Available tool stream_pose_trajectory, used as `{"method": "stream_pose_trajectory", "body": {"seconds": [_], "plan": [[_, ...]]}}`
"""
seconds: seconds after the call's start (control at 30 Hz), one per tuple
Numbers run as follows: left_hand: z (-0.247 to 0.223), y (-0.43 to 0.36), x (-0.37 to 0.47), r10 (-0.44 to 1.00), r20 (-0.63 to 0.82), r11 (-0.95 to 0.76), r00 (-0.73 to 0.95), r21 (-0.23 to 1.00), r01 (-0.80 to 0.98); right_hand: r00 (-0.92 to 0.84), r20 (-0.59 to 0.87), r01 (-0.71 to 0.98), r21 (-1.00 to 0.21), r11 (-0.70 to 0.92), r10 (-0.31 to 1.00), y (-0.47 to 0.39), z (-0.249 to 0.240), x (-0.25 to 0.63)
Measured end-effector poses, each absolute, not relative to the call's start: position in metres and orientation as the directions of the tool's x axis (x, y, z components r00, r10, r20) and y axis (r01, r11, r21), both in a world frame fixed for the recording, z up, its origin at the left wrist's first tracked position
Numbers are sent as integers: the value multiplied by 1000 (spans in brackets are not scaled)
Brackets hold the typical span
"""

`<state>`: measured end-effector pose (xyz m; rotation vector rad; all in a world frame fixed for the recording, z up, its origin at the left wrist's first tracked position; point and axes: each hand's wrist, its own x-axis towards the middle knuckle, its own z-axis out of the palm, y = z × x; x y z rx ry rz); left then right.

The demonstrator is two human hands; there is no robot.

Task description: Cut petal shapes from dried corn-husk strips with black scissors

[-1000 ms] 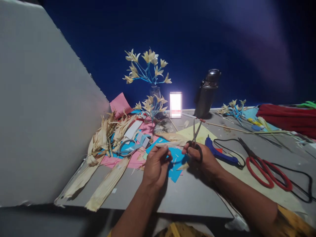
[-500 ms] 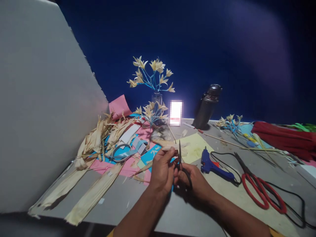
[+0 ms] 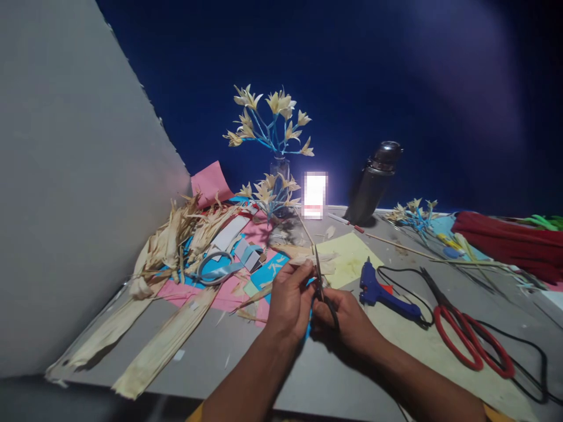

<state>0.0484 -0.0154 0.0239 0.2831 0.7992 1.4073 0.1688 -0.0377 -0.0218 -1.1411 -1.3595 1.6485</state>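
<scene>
My right hand is closed around the dark handles of a small pair of scissors, its blades pointing up and away. Beside it, my left hand is closed in a pinch, thumb and fingertips right against the blades. What those fingers hold is mostly hidden; a bit of blue shows below them between the wrists. Just beyond the fingertips are pale dried husk pieces and a yellow paper sheet. To the right of my right hand lies a blue glue gun with a black cord.
Large red-handled scissors lie at right. Dried husks, a tape roll and pink paper cover the left. Husk flowers stand in a glass bottle, near a dark flask. Red cloth lies far right.
The scissors' blades have tilted slightly left and come closer to the left fingertips. Both hands stay nearly in place. The view has shifted a little.
</scene>
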Motion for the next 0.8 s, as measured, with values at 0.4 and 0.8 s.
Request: {"method": "stream_pose_trajectory", "body": {"seconds": [0.4,0.8], "plan": [[26,-14,38,939,-342,226,-17,656,-720,-374,-241,-36,-961,-274,896,-41,-26,169],[37,-16,17,964,-245,262,101,827,-498,-514,-157,4,-983,-181,843,-43,-10,177]]}}
